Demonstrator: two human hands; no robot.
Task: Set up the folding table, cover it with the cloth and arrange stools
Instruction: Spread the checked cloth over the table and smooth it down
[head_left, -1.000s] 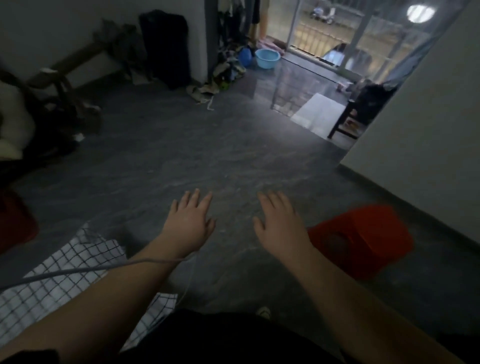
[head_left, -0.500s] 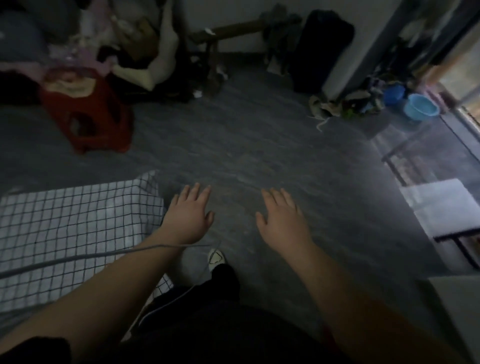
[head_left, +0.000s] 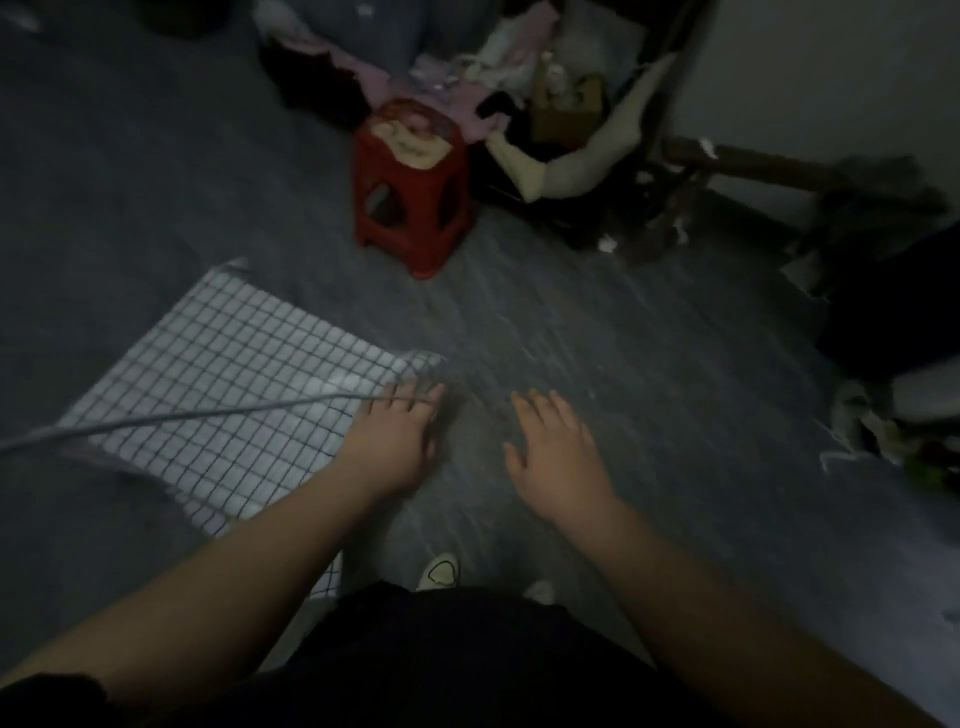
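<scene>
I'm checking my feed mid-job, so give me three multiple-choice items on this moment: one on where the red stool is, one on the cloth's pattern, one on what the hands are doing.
1. Where is the red plastic stool relative to the checked cloth?
A. On top of the cloth
B. On the floor beyond the cloth's far corner
C. Held in the right hand

2. What pattern does the cloth show?
A. Dark grid lines on white
B. Red stripes
C. Plain black

3. What state are the left hand and right hand in?
A. Both gripping the stool
B. Both open and holding nothing
C. Left fist closed on the cloth

Answers:
1 B, the stool stands on the grey floor, clear of the cloth.
2 A, thin dark lines cross a white ground.
3 B, the fingers of both hands are spread with nothing in them.
</scene>
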